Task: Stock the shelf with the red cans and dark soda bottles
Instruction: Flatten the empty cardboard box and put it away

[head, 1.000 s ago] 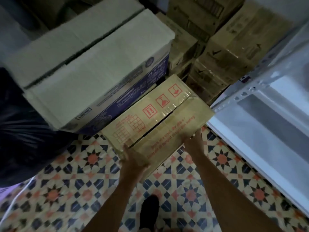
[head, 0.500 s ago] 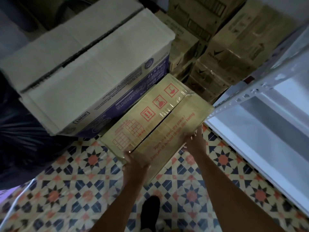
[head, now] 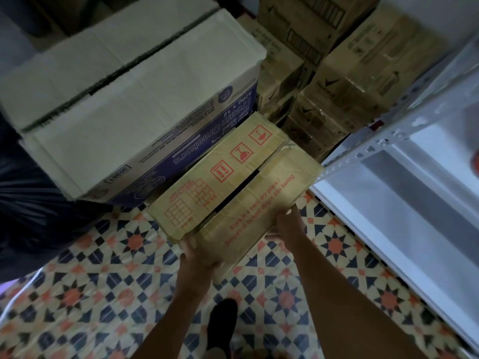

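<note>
Since a moment ago, we have barely moved: our left hand point(head: 198, 257) and right hand point(head: 287, 224) still grip the near edge of the brown box point(head: 233, 193), fingers curled round it. No cans or bottles show; maybe they are inside. It sits low over the patterned floor point(head: 103, 268), between the big cracker box point(head: 134, 104) and the white shelf point(head: 404, 193).
</note>
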